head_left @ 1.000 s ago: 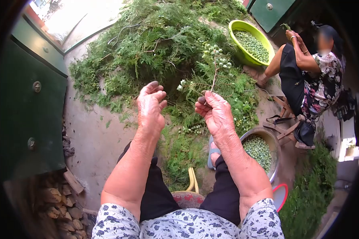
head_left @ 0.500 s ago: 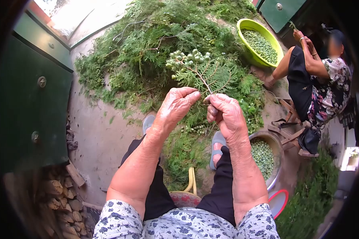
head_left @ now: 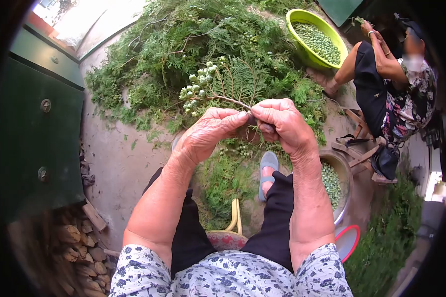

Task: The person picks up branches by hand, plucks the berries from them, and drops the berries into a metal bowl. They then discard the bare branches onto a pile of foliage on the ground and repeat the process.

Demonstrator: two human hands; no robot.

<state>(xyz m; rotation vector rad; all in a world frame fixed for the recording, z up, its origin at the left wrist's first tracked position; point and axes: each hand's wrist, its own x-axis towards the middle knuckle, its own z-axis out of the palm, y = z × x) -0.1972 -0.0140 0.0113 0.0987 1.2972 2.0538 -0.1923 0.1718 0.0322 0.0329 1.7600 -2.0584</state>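
Note:
A cypress sprig [head_left: 228, 99] with a brown stem, flat green leaves and a cluster of pale green cones [head_left: 198, 86] is held up before me. My right hand [head_left: 282, 123] pinches the stem's lower end between thumb and fingers. Just left of it, my left hand [head_left: 215, 127] is closed, thumb against fingers, its tips beside the stem and close to the right hand. What sits between the left fingertips is hidden. Small green bits [head_left: 255, 129] show under the right fingers.
A heap of cut cypress branches [head_left: 183, 54] covers the ground ahead. At right stand a yellow-green basin [head_left: 291, 24] and a metal basin [head_left: 349, 180], both holding green cones. Another person [head_left: 406, 99] sits beyond, holding greenery. Green cabinets [head_left: 44, 133] and firewood [head_left: 84, 247] are at left.
The sprig has tipped over to the left, its cone cluster now lower and further left. My hands have come closer together at the stem, and the view has shifted slightly.

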